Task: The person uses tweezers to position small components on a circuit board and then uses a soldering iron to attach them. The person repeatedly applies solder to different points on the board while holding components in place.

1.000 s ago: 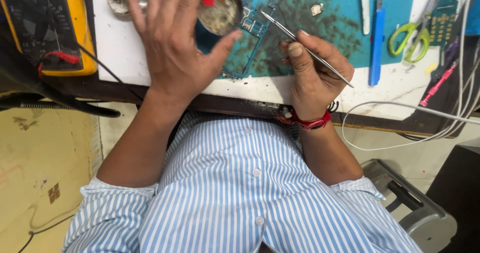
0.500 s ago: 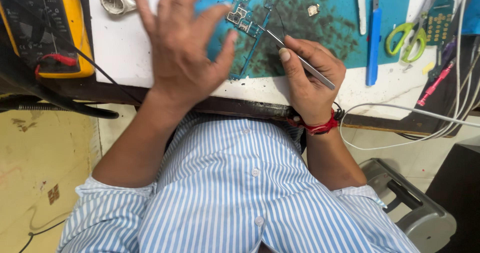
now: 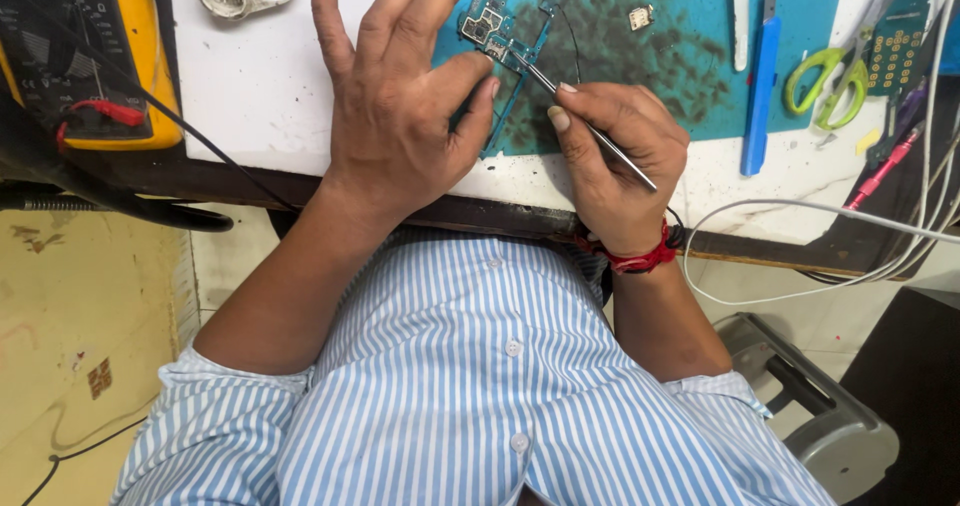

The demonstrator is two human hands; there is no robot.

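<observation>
Slantwise, the thin metal probe [image 3: 590,126] runs from the right hand [image 3: 615,166], whose fingers pinch it, up-left to the green circuit board [image 3: 497,36]. That board lies long axis up-down on the stained blue mat [image 3: 680,66], under the left hand's [image 3: 400,116] spread fingers. Left of the mat sits white counter [image 3: 250,76], then a yellow multimeter [image 3: 90,56].

Person in a blue-and-white striped button shirt with rolled-up sleeves; red thread band [image 3: 640,260] around the right wrist.
</observation>
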